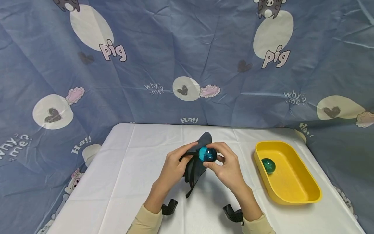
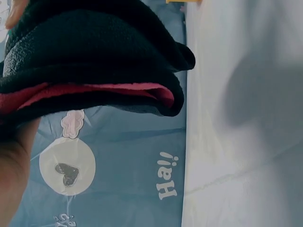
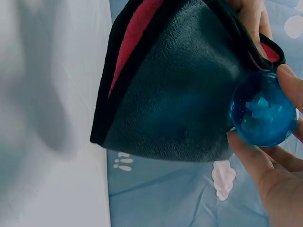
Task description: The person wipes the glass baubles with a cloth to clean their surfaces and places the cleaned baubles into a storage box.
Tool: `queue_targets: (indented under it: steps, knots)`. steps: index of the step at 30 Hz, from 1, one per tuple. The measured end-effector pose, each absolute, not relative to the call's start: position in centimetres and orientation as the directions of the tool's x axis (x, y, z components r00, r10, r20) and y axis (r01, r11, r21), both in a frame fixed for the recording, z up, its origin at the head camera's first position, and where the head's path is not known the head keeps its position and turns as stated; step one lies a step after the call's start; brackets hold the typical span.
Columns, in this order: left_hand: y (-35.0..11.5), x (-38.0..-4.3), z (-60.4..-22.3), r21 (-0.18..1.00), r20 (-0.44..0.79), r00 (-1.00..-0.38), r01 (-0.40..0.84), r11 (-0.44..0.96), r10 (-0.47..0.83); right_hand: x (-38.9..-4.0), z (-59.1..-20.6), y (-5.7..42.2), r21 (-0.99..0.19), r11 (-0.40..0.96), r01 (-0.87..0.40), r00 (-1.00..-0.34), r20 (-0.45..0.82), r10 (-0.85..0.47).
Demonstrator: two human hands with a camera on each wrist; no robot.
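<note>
A clear blue ball is held by my right hand between thumb and fingers, above the middle of the white table. Pale shapes show inside the ball in the right wrist view. My left hand pinches a folded dark grey plush cloth just left of the ball. Black edging and a pink-red underside show on the cloth in the left wrist view. It hangs down below the fingers, and the ball overlaps its upper edge in the head view.
On the right of the white table stands a yellow tray. A dark green ball lies against its left inner wall. Black wrist mounts sit at both wrists. A blue printed sheet hangs behind and beside the table.
</note>
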State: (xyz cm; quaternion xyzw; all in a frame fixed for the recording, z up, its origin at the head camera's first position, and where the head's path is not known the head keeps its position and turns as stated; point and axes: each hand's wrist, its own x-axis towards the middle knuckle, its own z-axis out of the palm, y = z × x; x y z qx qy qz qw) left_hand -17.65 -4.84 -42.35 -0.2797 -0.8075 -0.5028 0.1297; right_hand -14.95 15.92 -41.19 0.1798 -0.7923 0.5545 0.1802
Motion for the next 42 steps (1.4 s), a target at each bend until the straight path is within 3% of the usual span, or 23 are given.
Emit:
queue_targets:
  steps: [14, 30, 42]
  knots:
    - [-5.9, -18.5, -42.5, 0.707, 0.517, -0.822, 0.567, 0.422, 0.238, -15.2, -41.0, 16.9, -0.806, 0.332, -0.491, -0.86, 0.509, -0.035]
    - [-5.9, -19.1, -43.3, 0.661, 0.523, -0.822, 0.559, 0.501, 0.227, -15.6, -40.4, 19.0, -0.805, 0.334, -0.49, -0.845, 0.533, 0.047]
    - [-4.9, -19.3, -44.3, 0.663, 0.491, -0.829, 0.555, 0.502, 0.269, -16.0, -40.2, 21.4, -0.823, 0.388, -0.414, -0.847, 0.505, 0.167]
